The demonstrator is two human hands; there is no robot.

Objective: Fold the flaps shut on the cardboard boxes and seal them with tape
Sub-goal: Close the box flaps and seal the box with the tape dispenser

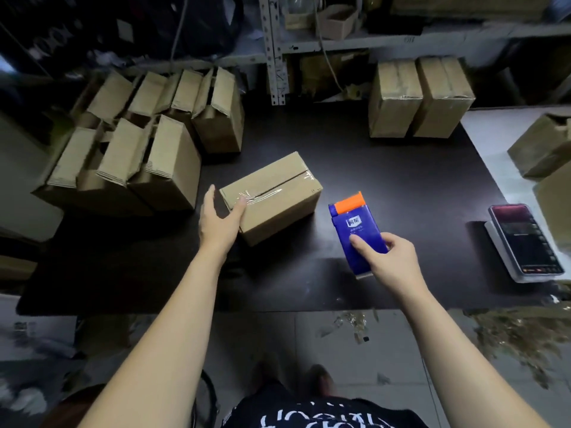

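On dark table (386, 174), sealed box (278, 196) touched by spread left hand (219, 222), right hand (391, 262) gripping tape dispenser (355, 223)

Matt brown cardboard on the centre box (278, 217), plain and dry-looking. Clear tape (262, 194) runs down its seam, glossy, catching the light, crinkled at the near end. The tape dispenser (360, 233) is smooth blue plastic with a bright orange plastic cap. The table (401, 180) is dark and matt. The open boxes (173, 162) on the left show ribbed corrugated flap edges. The shelf post (275, 57) is pale perforated metal. The phone (522, 239) has a glossy screen.
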